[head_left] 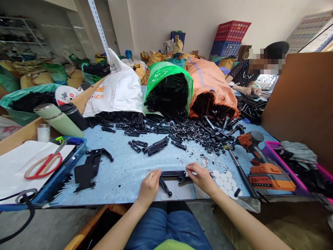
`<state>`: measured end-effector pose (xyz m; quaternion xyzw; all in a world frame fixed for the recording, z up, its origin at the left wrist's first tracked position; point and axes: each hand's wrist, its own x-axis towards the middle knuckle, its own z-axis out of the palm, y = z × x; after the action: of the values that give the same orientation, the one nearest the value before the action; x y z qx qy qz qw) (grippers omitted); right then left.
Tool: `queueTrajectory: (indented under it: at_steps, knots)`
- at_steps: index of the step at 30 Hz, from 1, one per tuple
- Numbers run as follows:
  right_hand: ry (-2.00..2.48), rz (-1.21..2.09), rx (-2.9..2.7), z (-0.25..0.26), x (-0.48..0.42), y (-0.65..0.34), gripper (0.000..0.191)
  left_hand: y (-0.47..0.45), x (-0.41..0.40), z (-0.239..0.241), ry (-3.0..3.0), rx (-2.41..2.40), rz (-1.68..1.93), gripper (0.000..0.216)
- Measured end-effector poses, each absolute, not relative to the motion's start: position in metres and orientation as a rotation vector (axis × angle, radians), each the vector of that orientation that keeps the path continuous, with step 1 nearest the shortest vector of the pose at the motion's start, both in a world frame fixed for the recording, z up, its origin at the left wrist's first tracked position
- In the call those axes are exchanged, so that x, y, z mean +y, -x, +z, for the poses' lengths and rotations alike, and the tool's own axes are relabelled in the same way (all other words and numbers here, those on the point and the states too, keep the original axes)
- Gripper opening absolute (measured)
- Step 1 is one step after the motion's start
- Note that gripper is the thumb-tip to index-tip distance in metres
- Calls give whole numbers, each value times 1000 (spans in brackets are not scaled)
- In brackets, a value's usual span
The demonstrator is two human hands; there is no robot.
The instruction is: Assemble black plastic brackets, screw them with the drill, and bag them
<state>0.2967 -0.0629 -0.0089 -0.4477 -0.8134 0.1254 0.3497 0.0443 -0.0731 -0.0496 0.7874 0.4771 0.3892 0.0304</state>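
Note:
My left hand (pixel 150 184), with a ring on one finger, rests at the near edge of the blue table (pixel 125 166), its fingers curled round the left end of a black plastic bracket (pixel 172 174). At the bracket's right end my right hand (pixel 199 176) pinches its fingertips together on something too small to make out. A short black arm of the bracket points toward me. White round discs (pixel 223 177) lie just right of my right hand.
An orange cordless drill (pixel 260 163) lies at the right beside a pink tray (pixel 293 173). White, green and orange sacks (pixel 169 86) spill black parts across the table's back. Red-handled scissors (pixel 43 165) lie on a blue tray at the left, by two flasks. Another person sits far right.

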Motion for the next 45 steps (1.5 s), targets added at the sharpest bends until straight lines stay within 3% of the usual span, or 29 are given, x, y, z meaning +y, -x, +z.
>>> queueTrajectory:
  at_steps: [8,19,23,27,29,37,45]
  knots:
    - [1096,154,-2294,-10,-68,-295,20,-43,-72,-53,-2465,1453,1145,30]
    - [1045,292,-2142,-25,-64,-300,19,-45,-72,-42,-2637,1453,1104,26]
    - [1048,331,-2134,-35,-68,-304,27,-72,-74,-27,-2743,1285,841,29]
    - [1085,385,-2155,-48,-78,-313,39,-104,-69,-17,-2619,1293,497,51]
    - [1088,370,-2146,-53,-78,-318,45,-111,-66,-17,-2557,1322,438,47]
    - [779,503,-2375,-49,-53,-337,54,-112,-71,-25,-2473,1402,528,40]
    - [672,427,-2694,-42,-40,-343,45,-113,-72,-21,-2493,1412,486,50]
